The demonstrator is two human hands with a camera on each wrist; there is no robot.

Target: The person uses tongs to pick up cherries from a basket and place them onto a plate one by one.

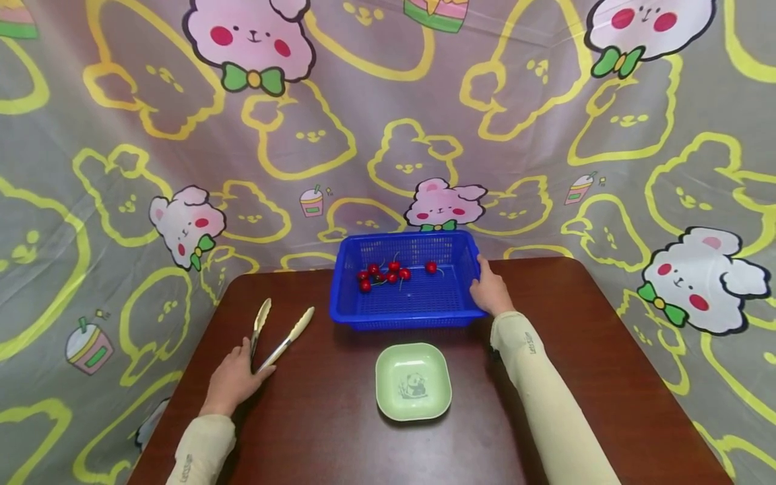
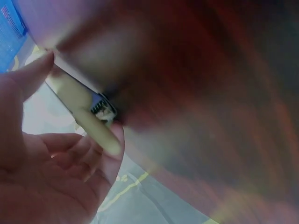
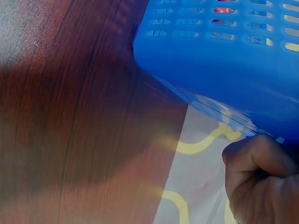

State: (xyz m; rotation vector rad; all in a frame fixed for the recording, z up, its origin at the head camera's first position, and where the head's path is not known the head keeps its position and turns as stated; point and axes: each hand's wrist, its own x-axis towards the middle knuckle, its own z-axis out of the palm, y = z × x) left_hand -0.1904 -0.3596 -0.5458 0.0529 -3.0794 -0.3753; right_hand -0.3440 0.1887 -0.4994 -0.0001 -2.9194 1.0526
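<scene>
My left hand [image 1: 233, 380] holds a pair of tongs [image 1: 285, 345] at the left of the table, thumb on one arm and fingers on the other. The two cream-tipped arms are spread apart and point away from me. In the left wrist view the tongs [image 2: 77, 95] lie between thumb and fingertips. With my right hand [image 1: 492, 291] I grip the right rim of a blue plastic basket [image 1: 412, 315]. Curled fingers [image 3: 257, 156] show at the rim in the right wrist view. Several red cherries [image 1: 392, 277] with stems lie in the basket, mostly towards its left.
A light green square dish [image 1: 414, 411] with a panda print stands on the brown table [image 1: 321, 417], in front of the basket. Behind the table hangs a grey cloth [image 1: 376, 148] with cartoon prints, close to the basket's back.
</scene>
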